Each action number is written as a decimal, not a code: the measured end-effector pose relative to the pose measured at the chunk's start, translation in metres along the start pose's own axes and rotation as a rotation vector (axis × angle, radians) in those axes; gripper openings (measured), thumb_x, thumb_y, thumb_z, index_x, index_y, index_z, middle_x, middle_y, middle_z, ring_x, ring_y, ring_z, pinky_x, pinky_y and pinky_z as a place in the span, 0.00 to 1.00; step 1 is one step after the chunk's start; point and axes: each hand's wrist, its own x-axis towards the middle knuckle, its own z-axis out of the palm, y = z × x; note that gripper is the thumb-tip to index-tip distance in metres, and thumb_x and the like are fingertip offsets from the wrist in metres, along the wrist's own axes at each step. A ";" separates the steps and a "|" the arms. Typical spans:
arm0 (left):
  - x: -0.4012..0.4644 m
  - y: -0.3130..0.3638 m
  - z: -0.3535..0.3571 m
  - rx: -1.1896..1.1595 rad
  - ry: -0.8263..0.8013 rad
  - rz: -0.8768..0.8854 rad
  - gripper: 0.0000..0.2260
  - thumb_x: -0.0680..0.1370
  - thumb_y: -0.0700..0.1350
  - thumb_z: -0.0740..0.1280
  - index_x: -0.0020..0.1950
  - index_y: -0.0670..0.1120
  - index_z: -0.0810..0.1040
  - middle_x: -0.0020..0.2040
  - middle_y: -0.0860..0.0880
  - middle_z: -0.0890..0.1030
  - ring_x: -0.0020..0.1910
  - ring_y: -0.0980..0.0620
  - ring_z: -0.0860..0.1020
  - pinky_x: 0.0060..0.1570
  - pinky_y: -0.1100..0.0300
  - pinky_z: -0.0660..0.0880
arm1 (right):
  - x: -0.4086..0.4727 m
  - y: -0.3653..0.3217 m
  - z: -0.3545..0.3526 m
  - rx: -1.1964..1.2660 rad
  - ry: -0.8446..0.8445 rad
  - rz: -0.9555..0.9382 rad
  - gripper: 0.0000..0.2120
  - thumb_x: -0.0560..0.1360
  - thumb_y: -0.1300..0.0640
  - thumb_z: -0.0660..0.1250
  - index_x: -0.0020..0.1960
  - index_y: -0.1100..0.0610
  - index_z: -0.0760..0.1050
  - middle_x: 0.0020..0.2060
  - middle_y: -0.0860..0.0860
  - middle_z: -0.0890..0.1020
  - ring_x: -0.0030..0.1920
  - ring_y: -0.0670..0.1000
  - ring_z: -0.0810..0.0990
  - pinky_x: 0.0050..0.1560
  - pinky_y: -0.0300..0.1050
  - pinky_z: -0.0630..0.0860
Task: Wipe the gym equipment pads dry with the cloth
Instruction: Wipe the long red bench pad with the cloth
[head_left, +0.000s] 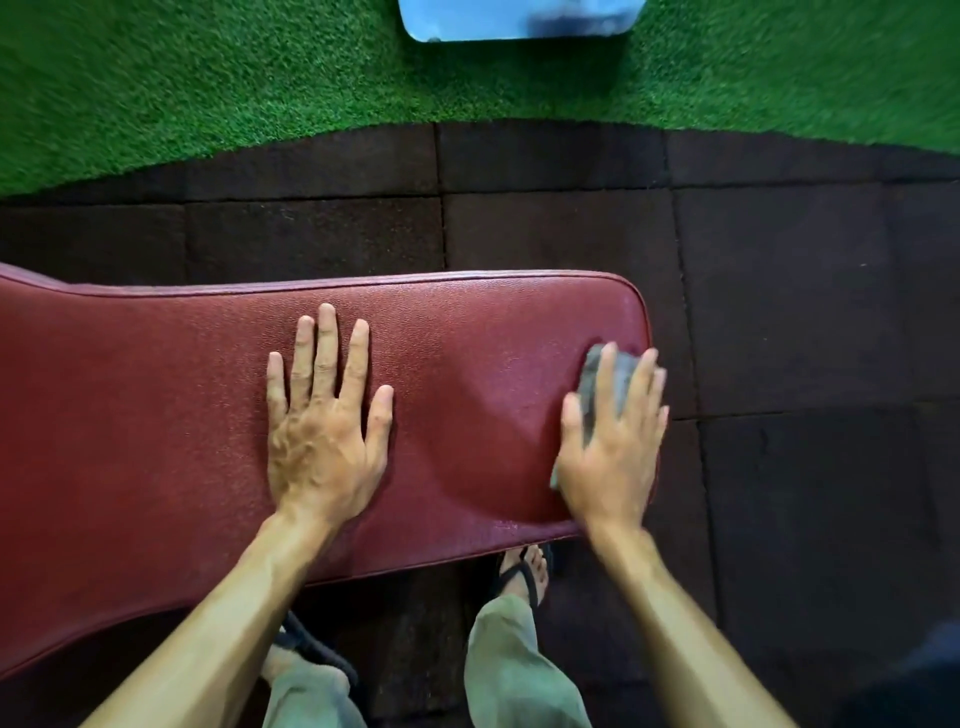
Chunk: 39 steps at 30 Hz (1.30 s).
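A long red padded bench (171, 415) crosses the view from the left side to a rounded end at the right. Its cover is grainy, with a piping seam along the edge.

The left hand (324, 421) lies flat on the middle of the bench, palm down. Its fingers (326, 348) are straight and a little apart, and they hold nothing.

The right hand (613, 441) is at the rounded end of the bench, close to the right edge. It presses a grey cloth (605, 384) onto the pad. The cloth is crumpled and mostly under the palm; a part of it shows between the thumb and the other fingers, and a small corner comes out at the left of the palm. The fingers of this hand are spread over the cloth and bent lightly on it. The hand looks a little blurred.

Near the front edge of the bench, just left of the right wrist, the surface has a small shiny patch (506, 525).

Under the bench, the floor is made of dark rubber tiles (805, 291). Farther away there is green artificial grass (208, 78), and a light blue object (519, 18) lies on it at the top of the view, cut by the frame. Below the bench, two legs in grey-green trousers (514, 670) and feet in black sandals (524, 571) are visible.
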 end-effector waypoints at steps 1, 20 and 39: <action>0.000 -0.001 0.001 0.011 -0.002 -0.004 0.28 0.81 0.56 0.52 0.80 0.49 0.54 0.81 0.46 0.50 0.81 0.47 0.48 0.78 0.44 0.48 | 0.025 -0.011 0.000 0.033 0.051 0.069 0.31 0.81 0.41 0.51 0.80 0.49 0.48 0.80 0.58 0.48 0.80 0.58 0.46 0.77 0.62 0.53; -0.001 0.000 0.003 0.046 -0.015 -0.009 0.29 0.81 0.56 0.50 0.80 0.50 0.51 0.81 0.46 0.48 0.81 0.47 0.47 0.79 0.44 0.46 | 0.062 -0.054 0.004 0.054 0.099 0.136 0.31 0.81 0.43 0.49 0.80 0.53 0.49 0.80 0.58 0.50 0.80 0.60 0.48 0.76 0.62 0.55; 0.000 0.003 -0.011 0.013 -0.107 -0.002 0.29 0.81 0.56 0.48 0.80 0.48 0.51 0.81 0.46 0.48 0.81 0.46 0.47 0.78 0.43 0.46 | -0.056 -0.046 -0.017 0.412 -0.201 -0.263 0.24 0.84 0.56 0.56 0.79 0.55 0.57 0.78 0.50 0.60 0.79 0.47 0.53 0.78 0.39 0.53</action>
